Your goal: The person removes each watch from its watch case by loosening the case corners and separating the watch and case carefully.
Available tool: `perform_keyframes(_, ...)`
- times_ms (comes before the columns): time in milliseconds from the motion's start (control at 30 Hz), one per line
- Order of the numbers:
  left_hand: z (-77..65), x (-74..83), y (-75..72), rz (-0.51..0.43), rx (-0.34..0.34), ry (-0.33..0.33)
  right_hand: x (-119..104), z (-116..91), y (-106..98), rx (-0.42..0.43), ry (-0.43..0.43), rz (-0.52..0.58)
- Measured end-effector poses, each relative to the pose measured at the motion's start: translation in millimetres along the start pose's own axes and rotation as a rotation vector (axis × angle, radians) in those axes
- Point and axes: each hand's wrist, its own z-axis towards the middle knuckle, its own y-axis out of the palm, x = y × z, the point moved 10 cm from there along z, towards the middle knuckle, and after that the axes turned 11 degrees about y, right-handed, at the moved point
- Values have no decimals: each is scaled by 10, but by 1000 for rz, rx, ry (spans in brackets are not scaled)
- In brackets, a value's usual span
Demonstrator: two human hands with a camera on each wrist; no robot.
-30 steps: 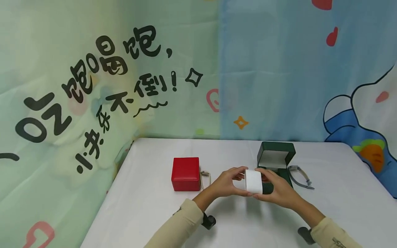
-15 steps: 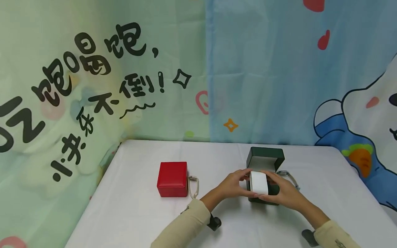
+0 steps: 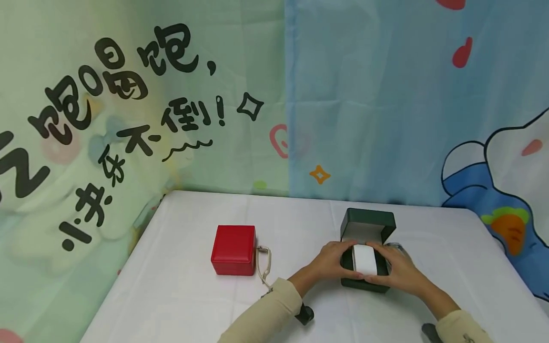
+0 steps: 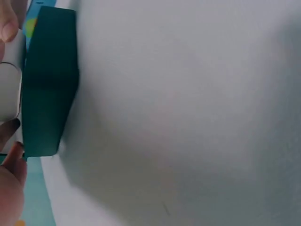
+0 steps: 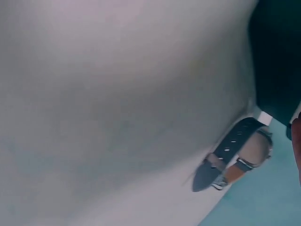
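Note:
A white watch cushion (image 3: 365, 260) is between my two hands, inside the base of the dark green watch box (image 3: 364, 286), whose lid stands raised. My left hand (image 3: 329, 263) pinches the cushion's left side, thumb at the front and fingers behind. On the other side, my right hand (image 3: 402, 269) holds it the same way. In the left wrist view, part of the left hand (image 4: 10, 193) shows beside the green box wall (image 4: 51, 84). How deep the cushion sits is partly hidden by the fingers.
A wristwatch with a dark strap (image 5: 233, 148) lies right of the green box, mostly hidden behind my right hand in the head view. Farther left are a closed red box (image 3: 233, 251) and a light-strapped watch (image 3: 263, 264) beside it. A white cloth (image 3: 188, 290) covers the table.
Both hands have carried the white cushion from in front of the green box to over it and down into its base. The head view has also shifted.

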Motion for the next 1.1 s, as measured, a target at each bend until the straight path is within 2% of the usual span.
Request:
perform_keyframes(67,4,1,10,66,-14,-13,49,9,31,-12,13,-6)
perform_keyframes(233,5,1,5,154,-32,-29,118,33,79,-24,38,3)
perform_keyframes(333,28,-2,23,213,-37,-23,122,57,69,6,6,-2)
perform_keyframes(567,32,93,103,413,-51,31,115,53,56,109,-88,-52)
perform_keyframes(700,-4,214,110,549,-39,94,77,51,74,149,-100,-136)
perform_keyframes(800,-34,292,135,615,-66,132,66,51,83,163,-83,-190)
perform_keyframes(967,-40,240,166,568,-91,119,65,92,95,146,-57,-203)
perform_keyframes(1100,-83,105,229,432,-60,145,113,91,80,78,5,-125)
